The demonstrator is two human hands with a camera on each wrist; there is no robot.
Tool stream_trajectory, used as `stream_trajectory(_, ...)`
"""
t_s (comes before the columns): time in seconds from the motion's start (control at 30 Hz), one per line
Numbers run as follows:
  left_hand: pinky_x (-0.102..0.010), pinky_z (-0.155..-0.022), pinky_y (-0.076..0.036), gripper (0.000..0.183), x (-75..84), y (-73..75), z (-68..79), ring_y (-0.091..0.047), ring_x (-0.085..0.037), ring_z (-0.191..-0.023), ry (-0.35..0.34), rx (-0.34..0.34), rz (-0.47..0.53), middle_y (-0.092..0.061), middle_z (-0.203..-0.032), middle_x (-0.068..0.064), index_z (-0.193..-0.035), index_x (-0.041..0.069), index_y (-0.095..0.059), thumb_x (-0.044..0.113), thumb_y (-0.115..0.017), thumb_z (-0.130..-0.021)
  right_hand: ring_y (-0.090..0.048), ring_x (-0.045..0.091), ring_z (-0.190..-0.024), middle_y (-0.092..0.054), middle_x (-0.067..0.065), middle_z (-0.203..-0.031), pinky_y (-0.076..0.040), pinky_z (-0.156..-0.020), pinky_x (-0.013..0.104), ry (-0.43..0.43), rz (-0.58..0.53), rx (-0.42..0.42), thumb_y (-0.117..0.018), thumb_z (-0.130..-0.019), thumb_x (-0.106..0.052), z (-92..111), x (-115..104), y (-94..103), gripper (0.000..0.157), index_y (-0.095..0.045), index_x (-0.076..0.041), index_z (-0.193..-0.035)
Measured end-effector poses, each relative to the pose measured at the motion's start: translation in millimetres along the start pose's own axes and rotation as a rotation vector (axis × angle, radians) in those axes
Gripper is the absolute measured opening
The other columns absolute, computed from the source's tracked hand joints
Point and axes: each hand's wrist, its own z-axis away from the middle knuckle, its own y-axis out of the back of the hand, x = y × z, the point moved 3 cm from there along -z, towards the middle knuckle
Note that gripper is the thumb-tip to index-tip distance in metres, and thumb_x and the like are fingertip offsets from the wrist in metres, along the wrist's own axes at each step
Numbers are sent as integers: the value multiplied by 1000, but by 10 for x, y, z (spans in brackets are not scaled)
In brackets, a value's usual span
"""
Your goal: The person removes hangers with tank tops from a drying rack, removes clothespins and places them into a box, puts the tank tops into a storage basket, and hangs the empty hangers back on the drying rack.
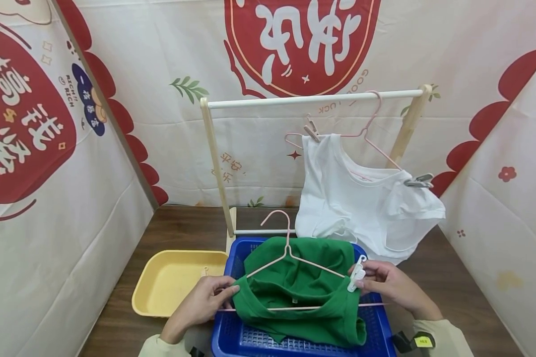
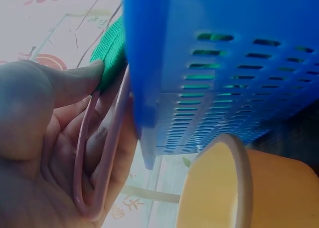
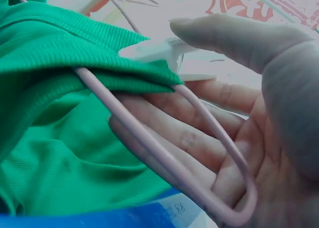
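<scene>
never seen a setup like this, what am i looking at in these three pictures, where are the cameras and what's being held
There is no machine here, just a person's two bare hands. The wide picture comes from a camera on the head, looking forward and down; the two close ones come from cameras on each wrist. On the brown table are a blue basket, a yellow basin and a rack with a white shirt hanging on it. Over the basket, a green garment is on a pink hanger. The left hand holds one end, its thumb on the cloth. The right hand is at the other end, by a white clip; whether it pinches the clip is unclear.
</scene>
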Motion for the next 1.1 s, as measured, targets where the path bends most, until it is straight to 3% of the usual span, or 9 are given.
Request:
stream_trajectory(0.17,-25,-49,-50,16,-3,-2,-1,-64,-10,-59,32,-3,6,-67,-71,1,-95,17,-71,26,-59,-100,-70,8,-87,-72,-3,-104,-59,-73,33,-84,167,159,-57,-97,-1,-23,-25,22,29,-54,16,-122)
stream_trajectory(0.27,-26,-51,-51,16,-3,-3,-8,-64,-10,-60,32,-2,6,-67,-71,1,-95,17,-71,26,-59,-100,-70,8,-87,-73,-3,-102,-59,-73,32,-102,202,220,-61,-96,-2,-32,-58,34,30,-55,15,-120)
stream_trajectory(0.43,-25,-53,-51,17,-7,-11,-9,-64,-9,-60,17,10,-8,-67,-71,1,-93,17,-71,26,-58,-101,-70,8,-87,-73,-3,-98,-58,-74,29,-68,167,223,-60,-94,3,-28,-122,52,25,-55,13,-117)
stream_trajectory(0.67,-25,-56,-51,17,-15,-28,-1,-64,-8,-61,47,20,-25,-66,-71,4,-91,19,-70,28,-59,-100,-71,10,-85,-73,0,-94,-59,-73,31,-38,135,183,-60,-93,7,-37,-158,57,20,-56,11,-112)
stream_trajectory(1.1,-23,-56,-48,18,10,-44,-13,-66,-13,-61,81,58,-54,-66,-71,6,-89,18,-69,30,-59,-100,-69,6,-77,-72,-5,-87,-56,-66,24,-73,453,328,-75,-85,-1,-82,-285,-26,20,-65,2,-102)
